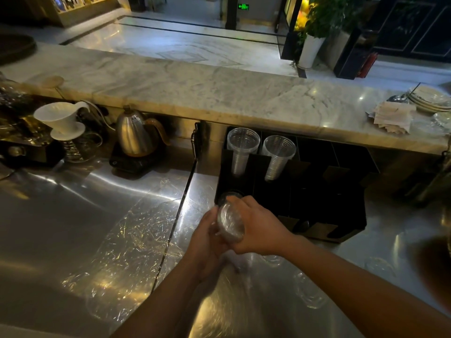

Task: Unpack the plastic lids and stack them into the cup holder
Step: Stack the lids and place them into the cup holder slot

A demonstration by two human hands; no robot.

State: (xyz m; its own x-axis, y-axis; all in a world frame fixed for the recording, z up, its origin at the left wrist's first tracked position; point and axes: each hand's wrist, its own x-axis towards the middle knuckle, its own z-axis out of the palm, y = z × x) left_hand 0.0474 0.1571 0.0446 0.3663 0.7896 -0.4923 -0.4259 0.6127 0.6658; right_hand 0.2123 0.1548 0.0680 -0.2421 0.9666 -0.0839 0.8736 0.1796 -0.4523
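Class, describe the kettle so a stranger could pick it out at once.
Find the long marble counter. Below its left part, the kettle stands on a black base. Unlike the white dripper to its left, it is shiny metal with a brown handle.

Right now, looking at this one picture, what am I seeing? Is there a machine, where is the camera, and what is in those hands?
There is no machine here. A person works with bare hands, and the single picture comes from a camera worn on their head, looking forward and down. The left hand and right hand together grip a stack of clear lids just in front of the black cup holder, which holds two stacks of clear cups. On the steel counter lies clear wrapping. Farther back stand a kettle and a white dripper.
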